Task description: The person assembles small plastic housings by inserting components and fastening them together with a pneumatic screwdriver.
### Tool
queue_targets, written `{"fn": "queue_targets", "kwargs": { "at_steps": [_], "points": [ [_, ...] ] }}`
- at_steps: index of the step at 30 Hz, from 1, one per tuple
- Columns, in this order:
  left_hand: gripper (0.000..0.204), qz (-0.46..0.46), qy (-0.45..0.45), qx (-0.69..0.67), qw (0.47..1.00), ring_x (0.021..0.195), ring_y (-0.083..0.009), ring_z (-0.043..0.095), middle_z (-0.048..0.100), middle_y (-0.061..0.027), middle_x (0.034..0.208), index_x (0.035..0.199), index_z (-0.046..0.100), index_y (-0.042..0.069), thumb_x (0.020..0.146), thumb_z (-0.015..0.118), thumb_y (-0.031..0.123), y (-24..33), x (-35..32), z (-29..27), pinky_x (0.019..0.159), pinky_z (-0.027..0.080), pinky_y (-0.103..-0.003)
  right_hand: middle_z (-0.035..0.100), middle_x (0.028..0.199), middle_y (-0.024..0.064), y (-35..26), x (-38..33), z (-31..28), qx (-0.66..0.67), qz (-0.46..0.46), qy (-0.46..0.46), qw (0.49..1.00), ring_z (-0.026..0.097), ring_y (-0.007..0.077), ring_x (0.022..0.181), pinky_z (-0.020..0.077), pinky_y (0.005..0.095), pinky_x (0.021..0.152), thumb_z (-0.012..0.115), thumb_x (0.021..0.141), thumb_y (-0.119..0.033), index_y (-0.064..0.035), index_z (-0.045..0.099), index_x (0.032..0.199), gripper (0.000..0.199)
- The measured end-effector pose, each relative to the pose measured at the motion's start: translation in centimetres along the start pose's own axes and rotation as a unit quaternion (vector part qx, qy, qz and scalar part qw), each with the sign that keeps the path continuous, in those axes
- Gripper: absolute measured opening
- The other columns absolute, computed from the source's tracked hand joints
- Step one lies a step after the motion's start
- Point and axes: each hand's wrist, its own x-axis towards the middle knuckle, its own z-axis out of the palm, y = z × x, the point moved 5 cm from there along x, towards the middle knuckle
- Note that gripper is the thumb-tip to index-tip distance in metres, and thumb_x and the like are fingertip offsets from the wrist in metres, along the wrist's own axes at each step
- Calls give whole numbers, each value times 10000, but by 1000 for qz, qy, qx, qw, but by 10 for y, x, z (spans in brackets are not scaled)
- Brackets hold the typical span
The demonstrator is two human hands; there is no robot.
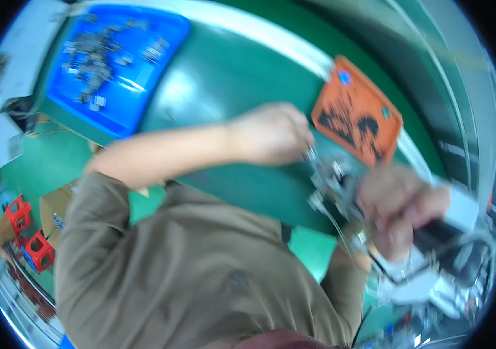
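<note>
My left hand [274, 135] reaches in over the green table, its fingers closed in a pinch. A small shiny metal piece [311, 153] shows at its fingertips, beside a small metal bench device [336, 177]. On the device's far side, my right hand [398, 203] is curled closed, smeared by motion. What it grips, if anything, is hidden by the fingers. Just past it sits a dark, rounded body [454, 250], perhaps a motor. A thin pale cable [336, 228] hangs from the device.
A blue tray [143, 87] with several small metal parts stands at the far left of the green table [225, 70]. An orange tray [387, 104] holding small black pieces lies beyond the device. Red stools [40, 251] and a cardboard box [56, 203] are on the floor at left.
</note>
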Motion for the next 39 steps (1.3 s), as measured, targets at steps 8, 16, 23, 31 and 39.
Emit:
{"fn": "queue_targets", "kwargs": {
  "at_steps": [8,16,23,31,39],
  "points": [
    [51,-93,54,141,984,930,-226,664,727,-12,981,841,750,122,813,744,164,24,-13,-66,896,518,-389,569,575,-63,-78,-31,-30,-82,-113,84,987,557,76,456,472,192,431,772,893,-223,-143,507,982,291],
    [107,-314,170,326,875,903,-349,687,762,-117,989,917,778,60,823,772,108,-41,-140,-196,832,524,-455,571,631,55,-62,-22,-31,91,16,44,995,521,200,461,429,361,421,802,803,52,-23,622,1023,294],
    [93,-328,144,336,871,959,-387,643,695,-188,973,869,653,-22,792,702,-5,-60,-180,-241,887,501,-451,576,669,74,-57,-18,-34,35,39,265,963,566,215,587,425,357,533,839,778,2,-38,577,930,306],
    [172,-358,179,158,903,1278,-389,572,596,-252,1373,1042,646,-28,975,653,131,-201,-207,-264,1100,421,-444,636,850,44,-55,-24,-42,1,21,240,970,677,121,801,529,269,669,710,907,22,-35,560,998,185],
    [619,-516,33,447,730,1494,-471,317,295,-290,1637,1546,438,83,989,629,276,-379,-234,-338,1223,289,-511,663,882,58,-58,-22,-35,-48,18,256,965,686,131,803,542,277,700,684,939,25,-44,565,985,145]
  ]
}}
